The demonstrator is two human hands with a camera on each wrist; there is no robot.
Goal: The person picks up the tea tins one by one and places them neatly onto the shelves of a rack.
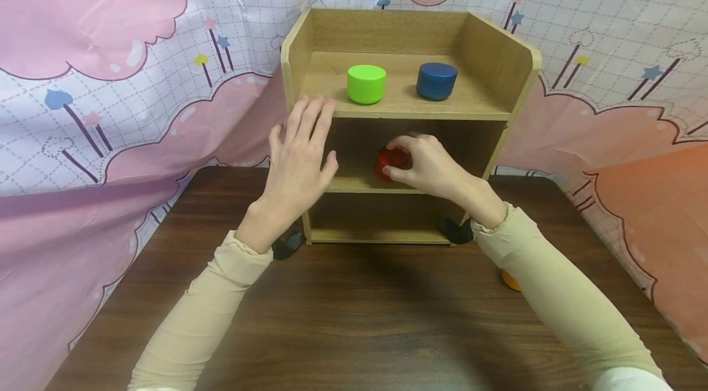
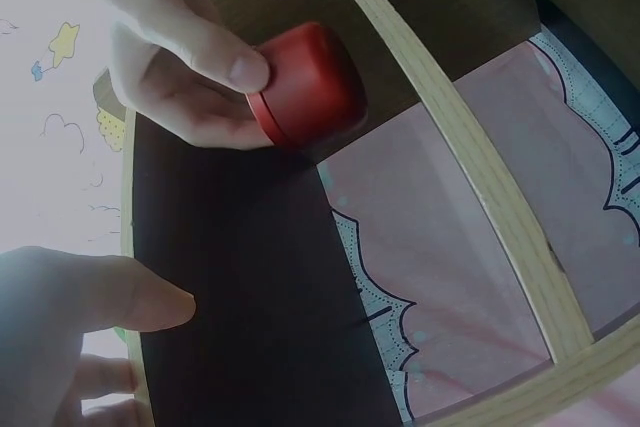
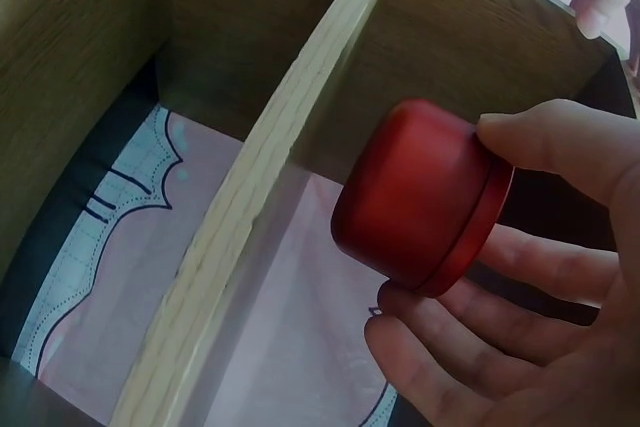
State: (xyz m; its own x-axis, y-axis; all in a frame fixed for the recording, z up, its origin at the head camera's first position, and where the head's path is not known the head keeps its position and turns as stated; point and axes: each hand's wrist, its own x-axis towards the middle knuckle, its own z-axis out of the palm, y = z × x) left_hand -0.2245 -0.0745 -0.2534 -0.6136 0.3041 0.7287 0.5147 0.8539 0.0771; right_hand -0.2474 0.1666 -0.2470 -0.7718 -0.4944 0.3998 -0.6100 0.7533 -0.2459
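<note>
My right hand (image 1: 428, 166) reaches into the middle compartment of a wooden shelf (image 1: 409, 115) and grips a small round red tin (image 3: 420, 197) between thumb and fingers. In the right wrist view the tin's lid seam shows near the thumb, and the tin is tilted in that view. My left hand (image 1: 298, 157) has its fingers extended, with the fingertips at the front edge of the top shelf board, on the left side. Near those fingertips stands a green tin (image 1: 366, 85) on the top board, with a blue tin (image 1: 436, 81) to its right.
An orange object (image 1: 510, 280) lies on the dark wooden table (image 1: 354, 317), partly hidden by my right sleeve. The shelf's side walls (image 1: 500, 47) rise beside the top board. A patterned cloth (image 1: 138, 102) hangs behind and around the table.
</note>
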